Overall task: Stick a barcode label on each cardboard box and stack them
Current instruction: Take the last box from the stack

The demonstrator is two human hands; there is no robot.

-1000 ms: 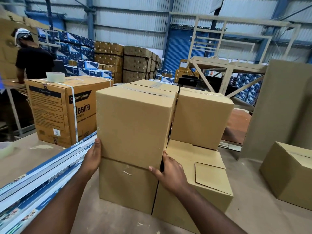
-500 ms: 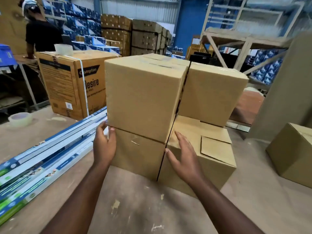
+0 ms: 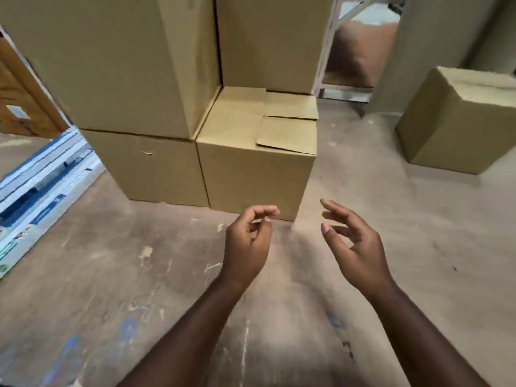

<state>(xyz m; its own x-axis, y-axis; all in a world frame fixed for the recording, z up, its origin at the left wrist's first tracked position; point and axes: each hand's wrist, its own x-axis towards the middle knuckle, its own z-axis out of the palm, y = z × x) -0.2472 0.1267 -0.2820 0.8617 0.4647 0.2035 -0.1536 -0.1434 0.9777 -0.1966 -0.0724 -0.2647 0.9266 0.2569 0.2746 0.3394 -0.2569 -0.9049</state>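
The floor (image 3: 279,317) is dusty grey-brown concrete. It has pale scuffs, white scratches and a few small blue smears near the bottom of the view.

Both hands are out in front, in the air above the floor. They hold nothing and touch nothing. The left hand (image 3: 247,241) has its fingers loosely curled, with the thumb close to the fingertips. The right hand (image 3: 353,244) is more spread, fingers a little bent and apart. The two hands are near each other but do not touch.

Just past the hands is the stack of cardboard boxes. The near right box (image 3: 251,169) sits on the floor, and its top flaps (image 3: 287,129) are folded over, one lifted a little at the edge. The near left box (image 3: 148,169) sits right beside it, touching. A bigger upper left box (image 3: 111,62) rests on top of that one. An upper right box (image 3: 270,43) rests on the far part of the near right box. I can see no label on any of them.

One more box (image 3: 458,118) stands alone on the floor, far right, well apart from the stack. Behind it is a tall flat cardboard sheet (image 3: 435,46). On the left lie long blue and white packs (image 3: 36,188), and a printed brown carton (image 3: 22,99) shows at the left edge. A pale metal frame (image 3: 331,48) stands far back, between the stack and the tall sheet.
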